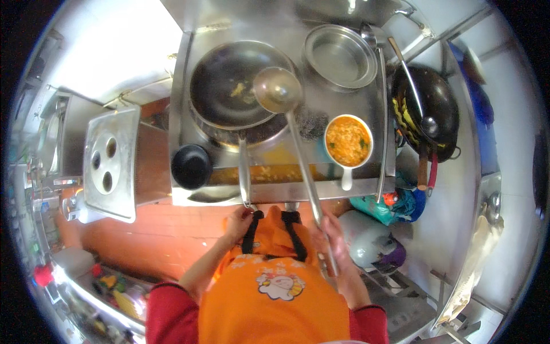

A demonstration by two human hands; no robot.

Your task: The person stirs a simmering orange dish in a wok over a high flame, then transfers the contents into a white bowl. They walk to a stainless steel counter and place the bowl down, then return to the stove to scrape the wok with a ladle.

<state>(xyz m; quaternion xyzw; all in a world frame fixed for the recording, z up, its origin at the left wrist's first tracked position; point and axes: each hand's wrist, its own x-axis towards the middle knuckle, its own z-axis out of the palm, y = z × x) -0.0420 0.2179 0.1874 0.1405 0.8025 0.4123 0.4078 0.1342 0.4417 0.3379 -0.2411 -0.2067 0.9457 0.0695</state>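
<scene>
My right hand (333, 238) is closed around the long metal handle of a ladle (278, 89). The ladle's round bowl hangs over the right side of a dark frying pan (227, 81). A few yellowish scraps lie on that pan's base. My left hand (240, 222) is at the front edge of the stove, just below the tip of the pan's metal handle (244, 172). Its fingertips are bunched there, and whether they grip something is unclear. Right of the ladle handle stands a white handled bowl (347, 178) filled with an orange soup (347, 142) with green bits.
On the steel stove top (313, 148) are a small black bowl (192, 167) and a round metal basin (339, 56). A black wok (438, 99) with another ladle (429, 127) sits to the right. A grey gas cylinder (361, 236) stands below. At left is a steel unit with three holes (122, 189).
</scene>
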